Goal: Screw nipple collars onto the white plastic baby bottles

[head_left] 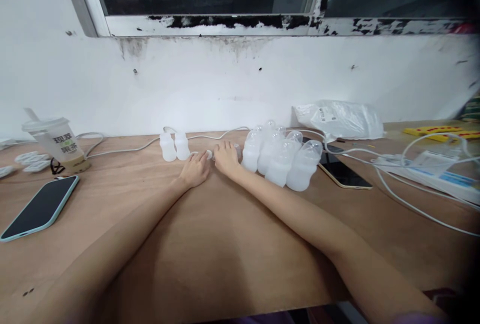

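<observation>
My left hand (196,168) and my right hand (226,158) rest close together on the table, fingers curled. A small translucent white piece (209,154) shows between them; the fingers cover most of what they grip. Beside my right fingertips is a clear rounded edge (237,150). Two white ribbed bottles without domes (175,146) stand left of my left hand. To the right of my right hand, several similar frosted bottles (279,161) with clear domed caps stand in a cluster, close to my right wrist.
At left are a drink cup (63,146), flat white pieces (33,161) and a phone (41,208). Toward the right lie another phone (347,170), a plastic bag (341,119), a power strip (431,174) and loose white cables (397,196). A wall (187,84) rises behind the table (210,259).
</observation>
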`<action>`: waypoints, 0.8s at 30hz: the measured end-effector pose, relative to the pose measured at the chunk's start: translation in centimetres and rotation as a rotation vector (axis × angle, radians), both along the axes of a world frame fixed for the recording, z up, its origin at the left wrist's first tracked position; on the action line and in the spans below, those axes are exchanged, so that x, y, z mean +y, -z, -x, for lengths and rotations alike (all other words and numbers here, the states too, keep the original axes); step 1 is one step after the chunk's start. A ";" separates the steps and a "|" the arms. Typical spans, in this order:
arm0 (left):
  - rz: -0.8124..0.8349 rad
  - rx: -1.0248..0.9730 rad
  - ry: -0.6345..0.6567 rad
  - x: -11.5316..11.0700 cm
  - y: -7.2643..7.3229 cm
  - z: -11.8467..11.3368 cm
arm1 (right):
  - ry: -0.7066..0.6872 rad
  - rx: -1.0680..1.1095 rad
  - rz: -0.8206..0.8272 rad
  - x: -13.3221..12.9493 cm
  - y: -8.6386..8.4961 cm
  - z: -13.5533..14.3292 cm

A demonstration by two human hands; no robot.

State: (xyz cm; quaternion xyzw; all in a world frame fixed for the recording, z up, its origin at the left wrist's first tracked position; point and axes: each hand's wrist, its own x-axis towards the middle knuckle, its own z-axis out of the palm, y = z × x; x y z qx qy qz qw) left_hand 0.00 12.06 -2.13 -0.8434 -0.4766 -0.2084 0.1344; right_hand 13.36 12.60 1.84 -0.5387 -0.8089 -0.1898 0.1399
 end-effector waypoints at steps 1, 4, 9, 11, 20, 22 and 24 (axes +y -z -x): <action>0.008 0.008 0.000 0.6 0.1 0.0 | 0.036 0.006 0.023 0.7 -0.4 0.2; 0.020 0.020 0.005 1.6 0.3 -0.1 | 0.099 0.008 0.091 2.6 -1.1 0.4; -0.001 0.009 -0.006 0.7 -0.1 0.0 | 0.116 -0.006 0.164 4.1 -2.3 0.5; -0.012 -0.001 -0.011 -0.2 -0.3 0.1 | 0.089 -0.014 0.144 3.3 -3.1 0.4; -0.026 -0.074 0.056 -4.8 -0.1 1.3 | -0.409 0.015 0.107 -6.1 -0.2 -2.2; -0.015 -0.088 0.020 -4.9 0.1 1.5 | -0.487 0.164 0.142 -6.7 1.6 -2.9; 0.044 -0.087 -0.001 -4.7 0.3 1.6 | -0.502 0.311 0.199 -6.5 2.9 -3.4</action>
